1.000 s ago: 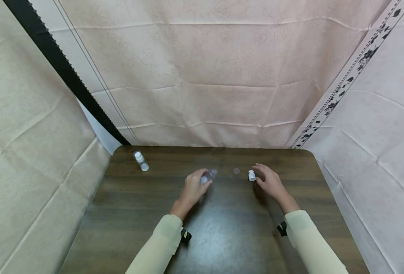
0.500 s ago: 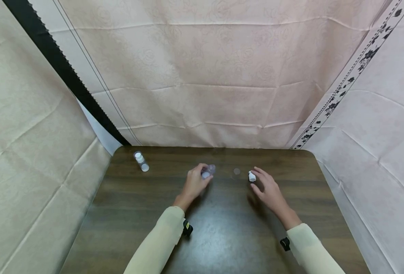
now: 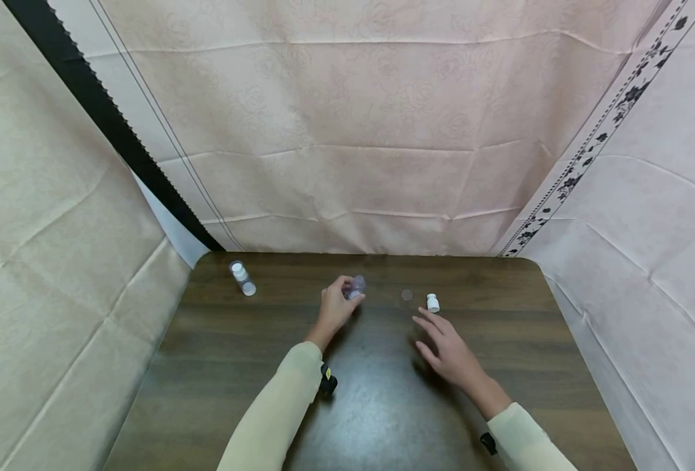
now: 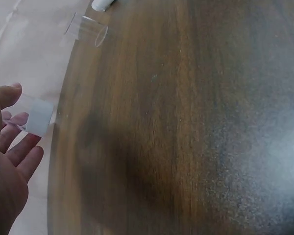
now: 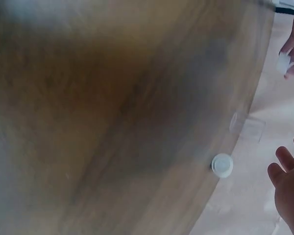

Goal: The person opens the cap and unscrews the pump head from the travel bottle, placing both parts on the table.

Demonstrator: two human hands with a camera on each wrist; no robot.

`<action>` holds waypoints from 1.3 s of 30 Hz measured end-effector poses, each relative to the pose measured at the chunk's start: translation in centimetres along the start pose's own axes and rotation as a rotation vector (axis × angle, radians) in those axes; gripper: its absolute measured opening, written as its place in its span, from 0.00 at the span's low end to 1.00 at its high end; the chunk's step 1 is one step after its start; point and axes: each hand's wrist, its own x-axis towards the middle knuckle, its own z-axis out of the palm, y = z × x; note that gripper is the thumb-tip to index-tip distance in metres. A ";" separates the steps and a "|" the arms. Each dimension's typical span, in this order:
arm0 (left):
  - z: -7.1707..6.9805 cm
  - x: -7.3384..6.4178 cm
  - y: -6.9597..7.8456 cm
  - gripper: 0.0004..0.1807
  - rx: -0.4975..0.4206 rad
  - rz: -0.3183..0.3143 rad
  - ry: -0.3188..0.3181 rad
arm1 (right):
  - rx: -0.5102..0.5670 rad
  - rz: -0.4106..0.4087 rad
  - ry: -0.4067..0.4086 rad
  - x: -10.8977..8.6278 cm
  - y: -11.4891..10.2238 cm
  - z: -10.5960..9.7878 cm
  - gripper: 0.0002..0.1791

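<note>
My left hand (image 3: 334, 309) pinches a small clear plastic container (image 3: 357, 285) between thumb and fingers; a white piece (image 4: 39, 116) shows at one end of it. To the right, my right hand (image 3: 446, 348) hovers over the table with fingers spread and holds nothing. Just beyond its fingertips stands a small white bottle (image 3: 432, 303), which appears as a round white shape in the right wrist view. Beside that bottle, a clear cylindrical cup (image 4: 88, 29) stands on the table between the two hands.
At the far left of the brown wooden table (image 3: 218, 392) is a clear container with a white bottle (image 3: 243, 278) inside. Pale cloth (image 3: 347, 131) hangs right behind the table's far edge and along both sides.
My right hand has drawn back from the white bottle, toward me and to the left. The left hand has moved slightly farther out with the clear container, which now stands more upright.
</note>
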 end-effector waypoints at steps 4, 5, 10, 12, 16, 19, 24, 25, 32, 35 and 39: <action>0.3 0.4 -0.1 0.18 -0.011 -0.042 -0.023 | -0.010 -0.031 -0.023 -0.6 -0.6 0.7 0.31; 0.4 0.5 -0.1 0.18 -0.017 -0.048 -0.031 | -0.014 -0.040 -0.030 -0.8 -0.7 0.9 0.31; 1.1 1.1 -0.3 0.19 -0.031 -0.069 -0.061 | -0.033 -0.089 -0.049 -1.4 -1.3 1.8 0.31; 1.4 1.4 -0.4 0.20 -0.028 -0.074 -0.063 | -0.040 -0.106 -0.055 -1.5 -1.5 2.0 0.31; 2.0 1.7 -0.6 0.19 -0.022 -0.081 -0.056 | -0.050 -0.125 -0.073 -1.7 -1.9 2.5 0.31; 2.2 1.9 -0.6 0.19 -0.011 -0.093 -0.058 | -0.056 -0.131 -0.095 -1.9 -2.1 2.7 0.32; 2.6 2.0 -0.7 0.20 0.011 -0.098 -0.061 | -0.070 -0.112 -0.152 -2.2 -2.6 3.1 0.32; 2.6 2.0 -0.8 0.20 0.016 -0.098 -0.062 | -0.069 -0.108 -0.158 -2.2 -2.6 3.1 0.32; 3.1 1.9 -1.3 0.20 0.008 -0.116 -0.072 | -0.025 -0.057 -0.200 -2.2 -3.0 3.3 0.33; 3.1 1.8 -1.4 0.20 -0.006 -0.125 -0.082 | -0.026 -0.036 -0.214 -2.2 -3.0 3.3 0.33; 3.0 1.7 -1.6 0.21 0.014 -0.110 -0.103 | -0.026 -0.020 -0.221 -2.1 -3.0 3.3 0.34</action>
